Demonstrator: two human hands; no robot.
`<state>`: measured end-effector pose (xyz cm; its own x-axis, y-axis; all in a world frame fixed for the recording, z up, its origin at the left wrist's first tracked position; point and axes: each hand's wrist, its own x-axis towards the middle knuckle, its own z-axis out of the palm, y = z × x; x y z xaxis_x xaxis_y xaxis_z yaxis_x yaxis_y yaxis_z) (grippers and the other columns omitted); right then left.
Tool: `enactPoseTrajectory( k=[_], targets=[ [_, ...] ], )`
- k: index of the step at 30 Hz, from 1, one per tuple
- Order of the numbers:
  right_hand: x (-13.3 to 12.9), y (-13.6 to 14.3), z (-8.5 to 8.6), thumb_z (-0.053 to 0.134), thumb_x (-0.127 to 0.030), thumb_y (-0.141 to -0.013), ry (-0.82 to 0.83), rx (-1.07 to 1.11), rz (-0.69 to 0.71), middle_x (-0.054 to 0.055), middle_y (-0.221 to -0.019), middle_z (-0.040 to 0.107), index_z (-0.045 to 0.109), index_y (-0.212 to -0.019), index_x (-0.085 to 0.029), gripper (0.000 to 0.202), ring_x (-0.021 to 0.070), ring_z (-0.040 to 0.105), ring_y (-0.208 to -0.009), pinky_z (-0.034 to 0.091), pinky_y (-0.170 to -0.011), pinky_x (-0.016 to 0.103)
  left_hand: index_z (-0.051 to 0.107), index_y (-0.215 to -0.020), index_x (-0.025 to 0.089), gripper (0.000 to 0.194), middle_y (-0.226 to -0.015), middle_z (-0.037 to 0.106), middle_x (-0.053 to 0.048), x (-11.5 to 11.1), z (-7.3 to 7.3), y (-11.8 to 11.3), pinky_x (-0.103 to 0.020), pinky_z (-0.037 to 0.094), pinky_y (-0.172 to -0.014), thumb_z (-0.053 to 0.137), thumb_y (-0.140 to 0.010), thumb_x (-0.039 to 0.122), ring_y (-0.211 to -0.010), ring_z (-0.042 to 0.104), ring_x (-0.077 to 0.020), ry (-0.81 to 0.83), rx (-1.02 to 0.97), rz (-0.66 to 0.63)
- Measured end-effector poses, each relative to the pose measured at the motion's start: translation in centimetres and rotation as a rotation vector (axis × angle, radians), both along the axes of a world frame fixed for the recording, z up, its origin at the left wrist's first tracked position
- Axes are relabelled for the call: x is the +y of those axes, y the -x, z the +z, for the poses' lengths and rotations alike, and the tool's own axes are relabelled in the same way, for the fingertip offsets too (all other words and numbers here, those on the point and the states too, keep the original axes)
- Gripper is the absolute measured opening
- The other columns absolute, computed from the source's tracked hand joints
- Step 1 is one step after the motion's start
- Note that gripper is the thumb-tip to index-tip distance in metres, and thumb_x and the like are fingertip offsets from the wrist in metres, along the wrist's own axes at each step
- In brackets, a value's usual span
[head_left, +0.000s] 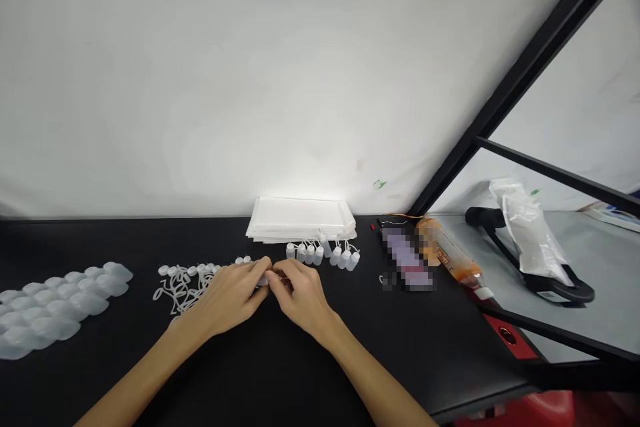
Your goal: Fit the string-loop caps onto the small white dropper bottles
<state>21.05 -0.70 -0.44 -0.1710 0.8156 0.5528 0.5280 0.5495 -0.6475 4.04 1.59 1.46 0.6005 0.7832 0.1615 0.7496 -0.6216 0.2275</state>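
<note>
My left hand [235, 297] and my right hand [301, 293] meet at the middle of the black table, fingertips together. Between them a small whitish translucent piece [262, 281] partly shows, pinched by my left fingers. What my right fingers grip is hidden. Behind my left hand lie white caps [201, 268] and a tangle of white loops [181, 292]. Small white capped bottles with loops [310, 255] stand in a row behind my right hand, one of them [325, 245] tilted further back.
Rows of translucent rounded containers [60, 307] lie at the left. A stack of white sheets [301, 217] rests by the wall. To the right are a blurred purple object [404, 257], an orange-labelled bottle [457, 260], and a black metal frame [493, 103].
</note>
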Motion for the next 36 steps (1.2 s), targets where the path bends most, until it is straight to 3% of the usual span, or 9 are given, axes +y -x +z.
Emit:
enactPoseTrajectory(
  k=[4,8,12,18,27,31,36],
  targets=[
    [0.0,0.1,-0.2,0.054,-0.027,-0.090,0.057,0.195,0.092,0.004,-0.079,0.065,0.061,-0.090,-0.017,0.012,0.0115,0.059,-0.062,0.044,-0.052,0.021,0.040,-0.081,0.021,0.013,-0.069,0.059,0.000,0.3,0.0,0.2,-0.027,0.028,-0.053,0.035,-0.093,0.023,-0.058,0.056,-0.0181,0.017,-0.025,0.002],
    [0.0,0.1,-0.4,0.055,-0.024,-0.089,0.131,0.256,0.159,0.004,-0.081,0.063,0.061,-0.093,-0.017,0.010,0.0107,0.059,-0.062,0.046,-0.052,0.020,0.043,-0.084,0.021,0.011,-0.070,0.060,0.001,0.6,0.1,0.4,-0.026,0.030,-0.053,0.037,-0.092,0.023,-0.059,0.057,-0.0177,0.038,-0.046,0.014],
    [-0.1,0.3,-0.7,0.051,-0.027,-0.092,0.085,0.147,0.071,0.002,-0.072,0.058,0.059,-0.081,-0.017,0.017,0.0096,0.051,-0.056,0.039,-0.052,0.022,0.042,-0.084,0.021,0.010,-0.071,0.061,0.000,0.3,0.1,0.3,-0.027,0.031,-0.054,0.037,-0.092,0.021,-0.061,0.057,-0.0181,0.034,-0.039,0.008],
    [-0.3,0.2,-0.3,0.038,-0.028,-0.099,0.064,-0.004,-0.016,-0.002,-0.057,0.044,0.041,-0.062,-0.019,0.038,0.0086,0.037,-0.049,0.028,-0.051,0.026,0.042,-0.090,0.021,0.009,-0.072,0.060,-0.001,-0.5,0.6,-0.3,-0.028,0.030,-0.054,0.037,-0.087,0.015,-0.061,0.057,-0.0194,0.001,-0.004,0.002],
    [-0.8,1.1,0.6,0.052,-0.032,-0.092,-0.037,0.212,0.033,0.003,-0.074,0.061,0.058,-0.084,-0.018,0.016,0.0115,0.055,-0.060,0.044,-0.053,0.024,0.044,-0.100,0.021,0.012,-0.078,0.066,-0.002,-0.9,1.7,-0.3,-0.029,0.037,-0.059,0.035,-0.092,0.023,-0.067,0.063,-0.0217,0.111,-0.070,0.048],
    [-1.2,1.0,0.9,0.056,-0.031,-0.088,-0.050,0.228,0.090,0.006,-0.086,0.064,0.060,-0.091,-0.018,0.014,0.0128,0.062,-0.065,0.050,-0.053,0.023,0.045,-0.102,0.022,0.015,-0.085,0.068,-0.003,-0.8,2.3,-0.1,-0.029,0.038,-0.061,0.038,-0.089,0.020,-0.072,0.066,-0.0231,0.089,-0.093,0.055],
    [-0.7,0.5,0.6,0.052,-0.037,-0.092,-0.003,0.129,-0.001,0.001,-0.063,0.059,0.058,-0.077,-0.018,0.025,0.0109,0.054,-0.051,0.043,-0.050,0.024,0.045,-0.105,0.021,0.017,-0.087,0.069,-0.004,-0.9,2.1,-0.3,-0.030,0.039,-0.062,0.035,-0.092,0.022,-0.076,0.067,-0.0250,0.029,-0.062,0.032]
  ],
)
